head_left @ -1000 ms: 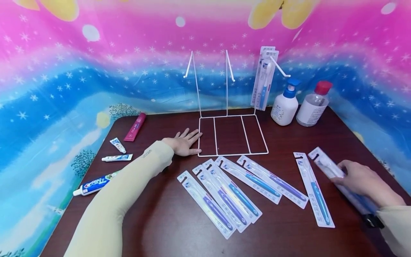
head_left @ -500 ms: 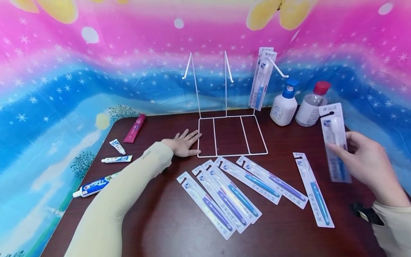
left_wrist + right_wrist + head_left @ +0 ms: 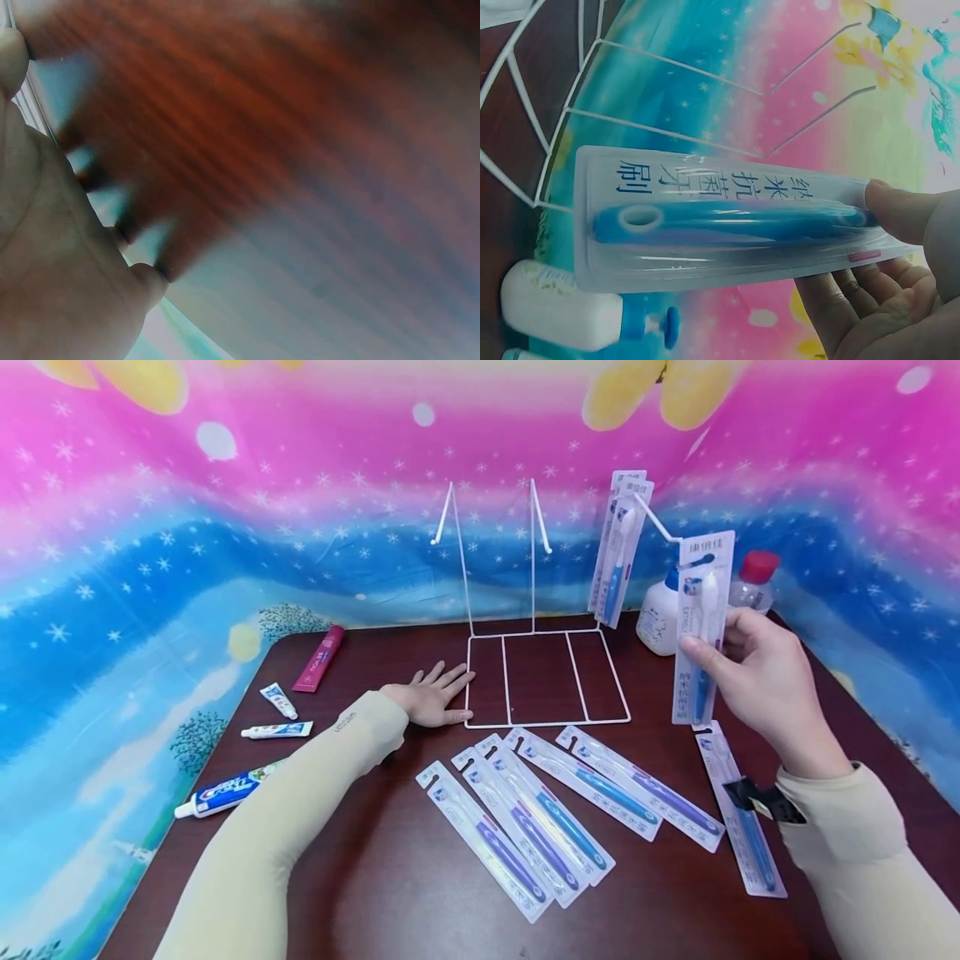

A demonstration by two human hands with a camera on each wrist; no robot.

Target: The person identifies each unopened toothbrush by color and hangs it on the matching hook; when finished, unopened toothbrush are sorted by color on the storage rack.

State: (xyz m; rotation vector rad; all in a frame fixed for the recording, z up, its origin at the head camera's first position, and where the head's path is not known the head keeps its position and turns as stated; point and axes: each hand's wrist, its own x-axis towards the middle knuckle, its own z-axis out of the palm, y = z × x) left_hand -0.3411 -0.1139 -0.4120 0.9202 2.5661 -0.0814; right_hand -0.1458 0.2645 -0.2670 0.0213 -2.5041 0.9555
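Note:
My right hand [image 3: 776, 681] pinches a packaged toothbrush [image 3: 703, 627] by its edge, thumb in front and fingers behind. The pack is upright, its blue handle [image 3: 727, 223] at the bottom and its hang hole close below the tip of the rack's right hook [image 3: 660, 518]. On that hook hang toothbrush packs [image 3: 619, 560]. My left hand [image 3: 435, 697] lies flat with spread fingers on the table, fingertips and thumb at the left side of the white wire rack [image 3: 547, 724]. The left wrist view shows the left palm [image 3: 60, 247] and blurred table.
Several toothbrush packs [image 3: 483, 843] lie fanned in front of the rack; another pack [image 3: 738, 810] lies under the right wrist. A pump bottle [image 3: 658, 618] and a red-capped bottle [image 3: 756, 578] stand behind the right hand. Toothpaste tubes [image 3: 232, 791] lie at left.
My right hand has lifted the toothbrush pack off the table at right, turned it upright and carried it left toward the right hook. The left hand has stayed in place.

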